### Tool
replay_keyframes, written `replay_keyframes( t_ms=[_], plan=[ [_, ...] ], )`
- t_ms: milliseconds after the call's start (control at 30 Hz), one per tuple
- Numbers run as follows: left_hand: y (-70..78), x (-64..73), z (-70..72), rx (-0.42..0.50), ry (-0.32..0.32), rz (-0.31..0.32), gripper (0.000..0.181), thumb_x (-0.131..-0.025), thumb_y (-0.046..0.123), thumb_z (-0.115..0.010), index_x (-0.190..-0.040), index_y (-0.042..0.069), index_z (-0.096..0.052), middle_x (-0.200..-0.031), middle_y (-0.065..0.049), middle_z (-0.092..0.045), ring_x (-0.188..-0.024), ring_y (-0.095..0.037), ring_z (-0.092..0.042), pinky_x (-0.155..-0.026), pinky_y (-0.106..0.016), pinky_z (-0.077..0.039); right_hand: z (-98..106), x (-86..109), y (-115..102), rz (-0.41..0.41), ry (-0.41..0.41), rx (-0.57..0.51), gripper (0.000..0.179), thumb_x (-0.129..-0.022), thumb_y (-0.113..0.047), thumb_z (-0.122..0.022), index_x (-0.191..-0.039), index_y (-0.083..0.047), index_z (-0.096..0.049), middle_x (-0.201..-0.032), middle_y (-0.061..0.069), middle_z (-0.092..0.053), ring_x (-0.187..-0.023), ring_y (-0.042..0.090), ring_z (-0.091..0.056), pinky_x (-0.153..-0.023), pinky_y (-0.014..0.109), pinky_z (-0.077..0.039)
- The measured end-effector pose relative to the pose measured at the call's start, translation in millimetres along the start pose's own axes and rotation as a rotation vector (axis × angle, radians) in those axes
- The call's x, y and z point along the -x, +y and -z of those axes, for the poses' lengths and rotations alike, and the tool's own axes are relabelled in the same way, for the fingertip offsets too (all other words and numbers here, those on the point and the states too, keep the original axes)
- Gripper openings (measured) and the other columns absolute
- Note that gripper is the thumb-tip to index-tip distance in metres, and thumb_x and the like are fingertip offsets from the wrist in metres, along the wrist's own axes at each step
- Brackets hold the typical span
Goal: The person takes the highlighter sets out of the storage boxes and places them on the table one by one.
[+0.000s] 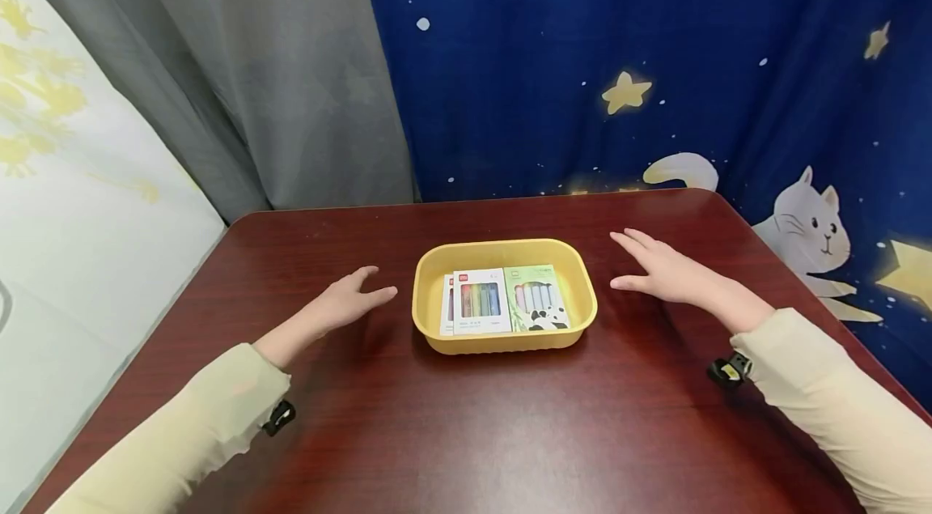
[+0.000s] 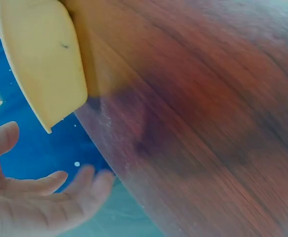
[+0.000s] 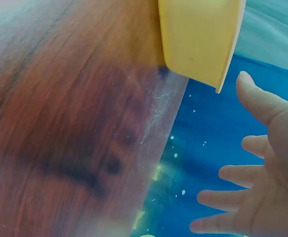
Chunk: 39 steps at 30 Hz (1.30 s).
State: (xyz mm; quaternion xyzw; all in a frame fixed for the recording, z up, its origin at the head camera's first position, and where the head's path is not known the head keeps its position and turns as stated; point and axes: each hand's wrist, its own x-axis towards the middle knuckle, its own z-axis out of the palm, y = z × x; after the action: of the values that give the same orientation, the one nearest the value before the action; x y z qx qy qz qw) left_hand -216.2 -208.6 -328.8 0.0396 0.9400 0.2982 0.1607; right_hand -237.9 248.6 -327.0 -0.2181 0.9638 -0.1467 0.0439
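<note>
A yellow plastic basket (image 1: pixel 502 344) stands on the dark red-brown table. Inside it lie a white box (image 1: pixel 483 324) with a window showing coloured sticks, another white box (image 1: pixel 446 320) partly hidden beneath it, and a green box (image 1: pixel 535 279) with a panda picture. My left hand (image 1: pixel 348 303) hovers left of the basket, apart from it, fingers spread and holding nothing. On the other side, my right hand (image 1: pixel 658 269) hangs over the table with fingers extended, also apart from the basket. Both wrist views show the basket's outer wall (image 2: pixel 45 59) close to the hand.
The wooden table (image 1: pixel 480 433) reaches back to a grey curtain (image 1: pixel 291 77) and a blue curtain (image 1: pixel 553 77) with stars and a cat. A white cloth (image 1: pixel 80 255) hangs along the left edge. Each wrist wears a black strap device (image 1: pixel 728 371).
</note>
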Motion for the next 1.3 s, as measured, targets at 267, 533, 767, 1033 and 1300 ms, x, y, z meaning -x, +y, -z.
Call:
replay_keyframes(
  t_ms=[267,533,767,1033,1300],
  plan=[
    [5.4,-4.2,-1.5,0.520,-0.149,0.046,0.060,-0.093,0.026,-0.049,-0.139,-0.004,-0.023,-0.133,-0.029,-0.040,-0.098,-0.030,-0.061,-0.085,-0.041,-0.050,11.9,-9.5,-8.5,0.031,0.032,-0.092,0.074,-0.086,-0.035,-0.062,-0.140,0.002,-0.028,-0.132,0.029,-0.042,-0.115,0.040,-0.047,-0.096,0.055,-0.037],
    [10.0,-5.2,-12.5,0.755,-0.230,0.122,0.051,-0.096,0.022,-0.043,-0.137,-0.003,-0.027,-0.130,-0.026,-0.043,-0.081,-0.016,-0.063,-0.074,-0.031,-0.053,20.5,-24.0,-19.8,0.000,0.027,-0.215,0.066,-0.088,-0.032,-0.060,-0.138,-0.001,-0.031,-0.123,0.025,-0.052,-0.100,0.033,-0.059,-0.085,0.046,-0.048],
    [13.3,-7.0,-16.2,0.820,-0.227,0.148,0.042,-0.095,0.019,-0.044,-0.131,-0.002,-0.035,-0.102,-0.008,-0.054,-0.080,-0.017,-0.062,-0.075,-0.032,-0.053,19.4,-33.0,-32.6,-0.023,-0.027,-0.453,0.061,-0.089,-0.028,-0.058,-0.138,-0.002,-0.031,-0.122,0.024,-0.051,-0.099,0.032,-0.060,-0.074,0.039,-0.054],
    [15.4,-9.6,-18.6,0.823,-0.259,0.131,0.042,-0.097,0.017,-0.041,-0.134,-0.001,-0.032,-0.104,-0.009,-0.053,-0.082,-0.017,-0.063,-0.076,-0.031,-0.053,10.9,-42.5,-45.2,-0.034,-0.037,-0.530,0.057,-0.090,-0.024,-0.057,-0.137,-0.001,-0.033,-0.121,0.025,-0.051,-0.098,0.034,-0.060,-0.071,0.037,-0.055],
    [16.1,-11.0,-24.3,0.832,-0.247,0.143,0.048,-0.092,0.008,-0.048,-0.136,-0.001,-0.030,-0.099,-0.007,-0.057,-0.073,-0.013,-0.062,-0.070,-0.029,-0.054,3.8,-48.6,-54.3,-0.085,-0.100,-0.635,0.059,-0.091,-0.023,-0.056,-0.138,0.000,-0.029,-0.124,0.026,-0.046,-0.095,0.037,-0.056,-0.072,0.040,-0.055]
  ],
)
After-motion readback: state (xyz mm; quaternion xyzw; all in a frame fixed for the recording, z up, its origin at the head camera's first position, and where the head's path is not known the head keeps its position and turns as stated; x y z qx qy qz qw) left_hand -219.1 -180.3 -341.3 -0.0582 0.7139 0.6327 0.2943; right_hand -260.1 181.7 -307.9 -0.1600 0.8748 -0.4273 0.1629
